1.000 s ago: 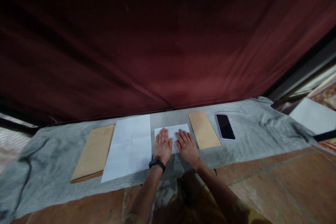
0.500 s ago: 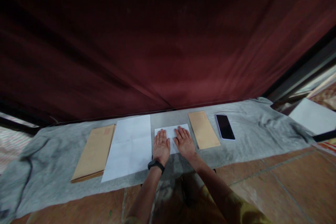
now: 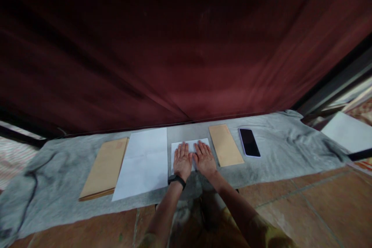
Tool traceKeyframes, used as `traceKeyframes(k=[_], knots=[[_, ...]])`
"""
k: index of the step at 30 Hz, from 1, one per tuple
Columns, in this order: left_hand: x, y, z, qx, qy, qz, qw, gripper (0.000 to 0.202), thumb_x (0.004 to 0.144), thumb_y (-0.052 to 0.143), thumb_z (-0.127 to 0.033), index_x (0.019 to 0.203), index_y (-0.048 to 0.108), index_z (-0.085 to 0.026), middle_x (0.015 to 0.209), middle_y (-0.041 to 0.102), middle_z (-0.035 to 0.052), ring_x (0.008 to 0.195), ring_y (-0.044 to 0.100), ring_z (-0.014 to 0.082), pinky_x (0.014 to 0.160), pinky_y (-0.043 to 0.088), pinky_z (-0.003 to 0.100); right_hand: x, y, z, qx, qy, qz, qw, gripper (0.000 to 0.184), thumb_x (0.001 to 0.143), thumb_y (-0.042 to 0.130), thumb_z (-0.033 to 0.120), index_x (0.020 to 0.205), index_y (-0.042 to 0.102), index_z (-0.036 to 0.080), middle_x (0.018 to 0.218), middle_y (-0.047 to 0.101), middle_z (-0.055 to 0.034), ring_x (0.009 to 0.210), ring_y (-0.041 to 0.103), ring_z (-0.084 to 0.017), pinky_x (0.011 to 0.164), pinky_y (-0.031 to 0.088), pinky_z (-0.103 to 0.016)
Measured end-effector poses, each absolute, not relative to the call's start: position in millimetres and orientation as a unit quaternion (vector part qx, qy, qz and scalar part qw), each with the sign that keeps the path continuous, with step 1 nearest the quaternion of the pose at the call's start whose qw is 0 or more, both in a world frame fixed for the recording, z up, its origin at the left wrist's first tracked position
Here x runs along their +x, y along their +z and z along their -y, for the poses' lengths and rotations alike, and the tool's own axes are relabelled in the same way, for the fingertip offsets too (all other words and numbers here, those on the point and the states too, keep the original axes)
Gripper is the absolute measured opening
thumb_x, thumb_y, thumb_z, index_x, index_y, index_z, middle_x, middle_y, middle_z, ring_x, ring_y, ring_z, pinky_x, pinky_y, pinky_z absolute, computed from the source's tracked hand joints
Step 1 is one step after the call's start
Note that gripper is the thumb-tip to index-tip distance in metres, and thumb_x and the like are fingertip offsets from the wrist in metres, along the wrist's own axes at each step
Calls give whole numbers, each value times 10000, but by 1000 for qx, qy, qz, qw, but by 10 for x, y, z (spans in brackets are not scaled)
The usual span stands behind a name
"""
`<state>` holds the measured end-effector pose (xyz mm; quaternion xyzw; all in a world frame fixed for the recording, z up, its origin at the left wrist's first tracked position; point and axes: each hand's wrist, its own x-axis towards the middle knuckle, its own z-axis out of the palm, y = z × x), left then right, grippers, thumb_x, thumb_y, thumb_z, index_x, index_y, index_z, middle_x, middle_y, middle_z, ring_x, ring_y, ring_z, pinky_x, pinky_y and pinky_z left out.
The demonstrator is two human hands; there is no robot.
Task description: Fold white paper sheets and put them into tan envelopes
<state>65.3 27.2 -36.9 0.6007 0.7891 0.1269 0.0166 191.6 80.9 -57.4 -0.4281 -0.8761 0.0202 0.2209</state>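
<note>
Brown envelopes (image 3: 104,168): stacked far left of the small white paper (image 3: 191,144).
Big white sheet (image 3: 143,162): laid just left of that paper.
Left hand (image 3: 182,161): spread flat and pressed on the small paper.
Right hand (image 3: 205,159): spread flat beside it, nothing gripped, thumbs almost touching.
Single envelope (image 3: 225,145): placed just right of the paper.
Phone (image 3: 249,142): set further right.
Change: the hands have been slid closer together, and the paper is kept pressed down.

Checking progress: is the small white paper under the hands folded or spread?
Likely folded: the small white paper is far shorter than the spread sheet beside it.
</note>
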Motion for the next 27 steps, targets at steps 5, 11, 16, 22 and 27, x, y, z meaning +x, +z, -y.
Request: traceKeyframes(k=[5, 11, 16, 22, 27], knots=[[613, -414, -128, 563, 127, -817, 7, 547, 991, 324, -252, 1502, 397, -71, 1580, 392, 165, 1495, 304, 266, 1220, 280, 446, 1911, -588, -805, -428, 14, 874, 229, 487, 1027, 407, 318, 1474, 486, 141, 1544, 447, -145, 1438, 397, -277, 1172, 318, -457], [716, -369, 194, 575, 128, -808, -11, 537, 949, 332, -127, 1471, 438, -60, 1574, 400, 173, 1497, 298, 265, 1207, 312, 452, 1920, -583, -801, -430, 13, 875, 224, 479, 1035, 396, 309, 1478, 480, 145, 1551, 437, -142, 1435, 399, -277, 1178, 305, -456], [800, -410, 557, 618, 159, -769, -21, 505, 990, 376, -262, 1485, 450, -191, 1574, 422, 93, 1493, 315, 243, 1205, 333, 471, 1926, -568, -809, -431, 25, 875, 221, 487, 1032, 409, 317, 1487, 468, 150, 1554, 434, -137, 1442, 390, -280, 1179, 304, -464], [790, -453, 754, 619, 168, -767, -26, 565, 1002, 376, -341, 1534, 354, -152, 1570, 419, 133, 1483, 336, 251, 1190, 352, 492, 1950, -565, -826, -426, 40, 879, 210, 497, 1032, 403, 315, 1498, 448, 152, 1556, 430, -138, 1441, 392, -271, 1180, 304, -485], [834, -436, 775, 612, 171, -771, -36, 637, 1000, 401, -414, 1554, 296, -116, 1589, 370, 182, 1497, 299, 284, 1181, 351, 503, 1989, -560, -854, -417, 47, 884, 206, 488, 1033, 391, 295, 1476, 470, 107, 1541, 451, -149, 1439, 390, -267, 1175, 329, -464]])
